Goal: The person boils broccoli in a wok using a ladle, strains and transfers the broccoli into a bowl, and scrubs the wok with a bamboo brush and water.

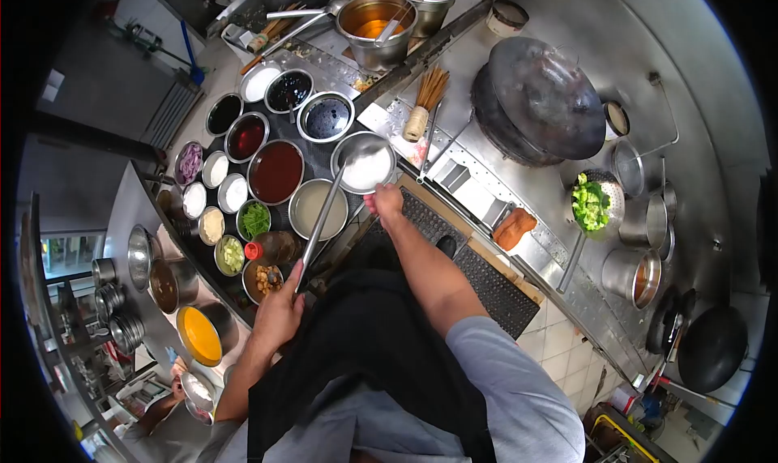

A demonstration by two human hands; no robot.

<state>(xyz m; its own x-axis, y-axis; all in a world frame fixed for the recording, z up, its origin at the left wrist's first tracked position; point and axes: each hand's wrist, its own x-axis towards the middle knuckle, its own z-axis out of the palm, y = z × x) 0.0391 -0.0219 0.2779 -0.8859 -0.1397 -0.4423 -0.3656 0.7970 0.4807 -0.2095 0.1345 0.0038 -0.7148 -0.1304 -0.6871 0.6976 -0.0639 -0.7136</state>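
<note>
Left hand gripped a ladle, its head inside the white-filled bowl. Right hand, fingers curled, was at the bowl's near rim; grip could not be determined.

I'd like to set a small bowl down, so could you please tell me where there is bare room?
Bare steel shows between the black wok, the perforated ladle of greens and the brown cloth; another strip lies between the wok and the bamboo brush. The seasoning bowls at left are crowded.
</note>
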